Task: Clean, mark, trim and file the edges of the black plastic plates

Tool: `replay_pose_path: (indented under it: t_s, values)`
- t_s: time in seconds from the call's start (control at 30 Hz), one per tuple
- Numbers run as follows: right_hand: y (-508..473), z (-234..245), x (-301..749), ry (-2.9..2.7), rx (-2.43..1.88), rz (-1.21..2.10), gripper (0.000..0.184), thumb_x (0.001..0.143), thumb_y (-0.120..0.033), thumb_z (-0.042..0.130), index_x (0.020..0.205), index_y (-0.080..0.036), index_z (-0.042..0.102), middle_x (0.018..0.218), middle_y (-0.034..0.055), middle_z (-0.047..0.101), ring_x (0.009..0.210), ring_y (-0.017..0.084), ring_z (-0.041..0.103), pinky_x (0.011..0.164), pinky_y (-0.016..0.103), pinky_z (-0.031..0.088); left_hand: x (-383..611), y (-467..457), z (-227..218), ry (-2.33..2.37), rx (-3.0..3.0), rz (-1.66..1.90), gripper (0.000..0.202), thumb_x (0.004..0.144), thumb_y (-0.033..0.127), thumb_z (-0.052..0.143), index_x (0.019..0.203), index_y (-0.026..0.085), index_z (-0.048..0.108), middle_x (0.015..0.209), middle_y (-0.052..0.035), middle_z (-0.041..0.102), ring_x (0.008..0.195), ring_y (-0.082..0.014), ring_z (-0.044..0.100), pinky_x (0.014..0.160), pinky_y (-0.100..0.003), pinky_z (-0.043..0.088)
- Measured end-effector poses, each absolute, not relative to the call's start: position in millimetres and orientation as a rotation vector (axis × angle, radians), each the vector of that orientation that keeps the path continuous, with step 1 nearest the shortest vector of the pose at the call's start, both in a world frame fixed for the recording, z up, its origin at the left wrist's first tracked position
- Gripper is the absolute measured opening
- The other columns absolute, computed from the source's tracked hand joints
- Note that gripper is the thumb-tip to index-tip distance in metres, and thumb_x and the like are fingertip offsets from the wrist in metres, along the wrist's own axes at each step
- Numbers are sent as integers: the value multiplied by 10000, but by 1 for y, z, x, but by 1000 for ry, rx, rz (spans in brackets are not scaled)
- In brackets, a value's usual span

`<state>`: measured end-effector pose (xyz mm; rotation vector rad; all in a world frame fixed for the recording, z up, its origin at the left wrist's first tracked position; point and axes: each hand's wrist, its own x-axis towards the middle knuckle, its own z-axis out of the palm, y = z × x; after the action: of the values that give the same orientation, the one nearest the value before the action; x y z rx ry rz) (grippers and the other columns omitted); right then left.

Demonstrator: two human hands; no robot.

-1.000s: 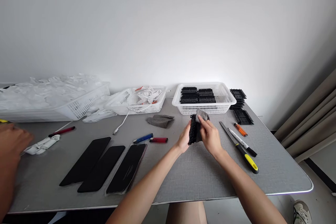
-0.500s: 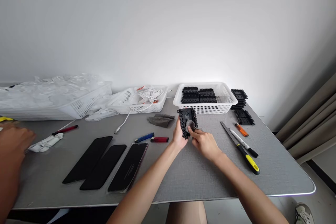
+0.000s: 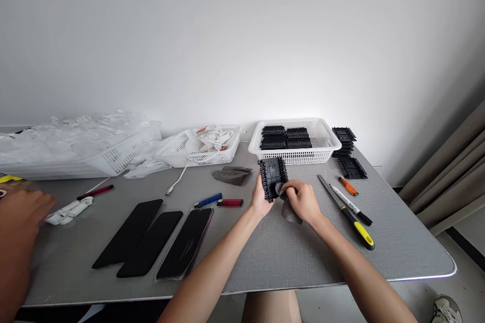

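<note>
Black panel (image 3: 271,172) — one, left hand (image 3: 260,201); cloth (image 3: 291,212) — seemingly one, right hand (image 3: 303,201)

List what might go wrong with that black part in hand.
The gray cloth could catch on the toothed black part. Only the left hand seems to grip that part, so it might slip onto the table. The right hand, close to the yellow-handled tool, may knock it.

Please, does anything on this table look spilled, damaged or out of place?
Two small things: a white cable trails over the rim of the middle basket onto the table, and some whitish plastic lies beside the heaped left basket, as if spilled. I see no clear damage.
</note>
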<state>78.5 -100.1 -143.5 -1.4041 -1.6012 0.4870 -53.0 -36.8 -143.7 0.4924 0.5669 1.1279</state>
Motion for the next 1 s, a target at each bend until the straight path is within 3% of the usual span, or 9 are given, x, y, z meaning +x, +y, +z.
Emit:
replay_pose_path:
  t_s: [0.2, 0.4, 0.7, 0.83, 1.0]
  values:
    - [-99, -141, 81, -1228, -1228, 416, 431, 927, -245, 405, 1266, -169, 660, 1087, 82, 716, 948, 206, 647, 850, 315, 480, -50, -41, -150, 527, 543, 1047, 423, 964, 481, 470, 1102, 162, 711, 1037, -71, 755, 1024, -204, 681, 956, -309, 501]
    - [-100, -148, 63, -1501, -1171, 478, 481, 946, -243, 408, 1396, -163, 559, 857, 51, 634, 773, 172, 588, 720, 277, 469, -42, -53, -162, 549, 604, 1005, 418, 953, 482, 499, 1014, 147, 740, 1061, -88, 751, 1179, -231, 620, 1048, -320, 446]
    - [-95, -159, 59, -1555, -1063, 627, 486, 924, -212, 406, 1375, -161, 579, 796, -3, 566, 730, 130, 517, 699, 233, 444, -42, -53, -156, 599, 560, 1124, 398, 947, 478, 501, 1023, 158, 725, 1048, -73, 751, 1187, -223, 613, 1075, -332, 427]
    - [-99, -152, 60, -1687, -1039, 678, 427, 910, -195, 425, 1254, -163, 676, 736, -15, 516, 668, 120, 477, 647, 220, 416, -44, -51, -153, 596, 557, 1162, 383, 920, 485, 534, 943, 152, 722, 989, -71, 755, 1128, -228, 641, 1033, -327, 466]
    - [-103, -147, 66, -1770, -1029, 658, 420, 900, -173, 431, 1226, -180, 696, 761, -2, 562, 714, 134, 527, 673, 227, 423, -46, -47, -148, 551, 518, 1143, 371, 843, 515, 617, 883, 159, 711, 941, -61, 755, 1039, -244, 673, 935, -340, 530]
